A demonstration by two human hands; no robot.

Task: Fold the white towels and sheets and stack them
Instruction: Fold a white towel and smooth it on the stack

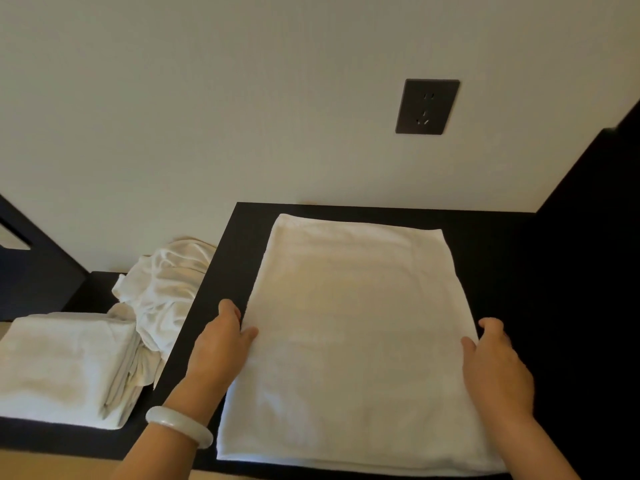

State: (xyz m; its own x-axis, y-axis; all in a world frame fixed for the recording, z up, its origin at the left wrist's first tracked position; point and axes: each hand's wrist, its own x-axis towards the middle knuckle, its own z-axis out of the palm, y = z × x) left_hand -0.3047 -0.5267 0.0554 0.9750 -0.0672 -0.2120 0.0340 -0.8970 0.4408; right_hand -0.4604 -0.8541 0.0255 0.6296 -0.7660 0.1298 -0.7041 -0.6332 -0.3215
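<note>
The folded white towel [349,334] lies flat on the dark table [502,271], spanning the gap between both hands. The left hand [221,344] pinches its left edge, thumb on top and fingers [228,308] curled at the side. The right hand [495,365] pinches the right edge in the same way. A folded stack [62,362] sits well outboard of the left fingers.

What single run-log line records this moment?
step: folding towel | left hand: pinches left edge | right hand: pinches right edge | stack: folded, at left | pile: unfolded
</note>
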